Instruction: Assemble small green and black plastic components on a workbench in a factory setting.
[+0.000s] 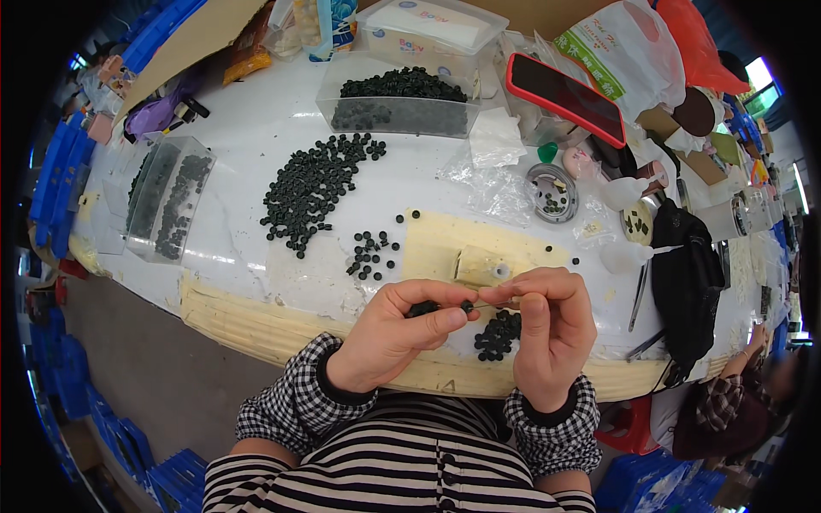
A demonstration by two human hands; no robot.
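My left hand [389, 329] pinches a small black round part [467, 305] between thumb and forefinger, with more black parts showing under its fingers. Close beside it, my right hand [554, 333] has its thumb and fingertips closed on a thin needle-like rod [492, 304], whose tip reaches the black part. Whether the rod goes into it, I cannot tell. Just beyond my fingers is a worn cream block [481, 267] on a yellowish board [436, 242]. A heap of black parts [498, 335] lies between my hands at the table's near edge.
A large spread of black parts [310, 192] and a smaller group [373, 255] lie to the left. Clear bins [466, 120] hold more. Rightward are a round dish [552, 193], tweezers [638, 299], a black bag [687, 282] and a red-cased phone [566, 98]. Another person [735, 402] sits at right.
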